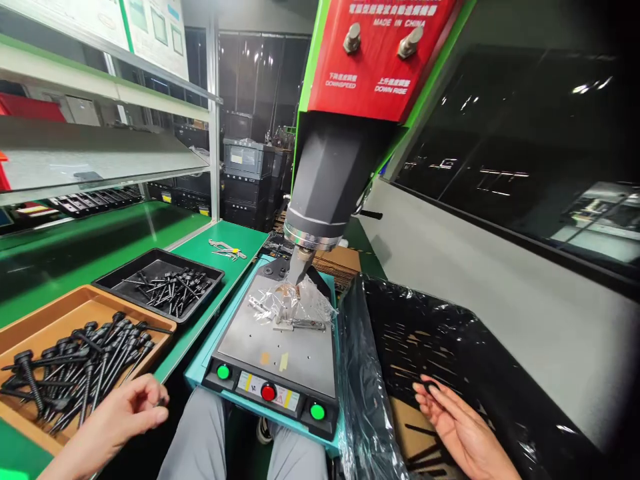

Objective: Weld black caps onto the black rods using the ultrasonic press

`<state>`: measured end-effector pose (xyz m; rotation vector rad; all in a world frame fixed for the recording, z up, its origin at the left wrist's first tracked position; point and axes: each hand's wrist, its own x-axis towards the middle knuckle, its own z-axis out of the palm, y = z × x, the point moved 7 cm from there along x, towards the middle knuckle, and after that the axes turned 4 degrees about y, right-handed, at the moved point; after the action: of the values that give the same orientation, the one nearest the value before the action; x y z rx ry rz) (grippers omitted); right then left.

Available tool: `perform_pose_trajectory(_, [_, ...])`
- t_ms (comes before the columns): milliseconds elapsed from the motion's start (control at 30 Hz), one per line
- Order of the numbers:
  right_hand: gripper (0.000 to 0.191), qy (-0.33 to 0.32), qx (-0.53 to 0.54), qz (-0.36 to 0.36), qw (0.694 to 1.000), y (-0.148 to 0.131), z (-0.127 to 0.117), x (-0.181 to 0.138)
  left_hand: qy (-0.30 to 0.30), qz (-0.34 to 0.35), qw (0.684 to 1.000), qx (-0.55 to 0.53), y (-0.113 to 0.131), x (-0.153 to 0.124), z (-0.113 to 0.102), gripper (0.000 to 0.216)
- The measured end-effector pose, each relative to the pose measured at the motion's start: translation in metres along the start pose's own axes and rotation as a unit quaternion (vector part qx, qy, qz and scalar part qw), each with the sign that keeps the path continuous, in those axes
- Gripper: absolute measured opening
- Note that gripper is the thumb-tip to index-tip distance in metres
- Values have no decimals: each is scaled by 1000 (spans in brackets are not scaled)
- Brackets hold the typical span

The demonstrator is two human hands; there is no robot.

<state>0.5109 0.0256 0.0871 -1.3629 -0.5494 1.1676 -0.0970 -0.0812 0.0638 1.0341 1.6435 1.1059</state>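
My left hand (123, 417) hovers at the near right corner of an orange tray (50, 320) full of several long black screw-like parts (85, 367). Its fingers are curled and pinched together; what they hold is too small to make out. My right hand (457, 427) is open, palm up, fingers spread, over a box lined with black plastic (450, 347), with black parts lying under it. Between my hands stands a press machine with a metal plate (280, 340), a fixture wrapped in clear film (293, 307) and a grey horn (320, 193) above it.
A black tray (160, 280) with more black parts lies behind the orange one on the green bench (75, 247). The machine front has two green buttons (223, 371) and a red one (269, 392). Small metal tools (227, 250) lie further back. Shelves rise at left.
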Motion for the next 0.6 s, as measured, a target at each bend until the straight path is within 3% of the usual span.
perform_pose_trajectory(133, [64,-36,-51,-65,996,-22,30,-49,-108,50,992,-48,20,18,69,44])
perform_pose_trajectory(233, [57,-101,-130,-92,982,-4,72,-84,-151,53,981,-112,33,28,106,40])
perform_pose_trajectory(300, [45,-178,-203,-104,957,22,110,-104,-186,41,967,-170,41,32,127,38])
perform_pose_trajectory(433, [16,-285,-254,-177,907,65,180,-134,-247,35,934,-254,62,29,155,34])
perform_pose_trajectory(600, [22,-366,-192,-125,902,103,234,-152,-228,88,939,-241,83,22,166,26])
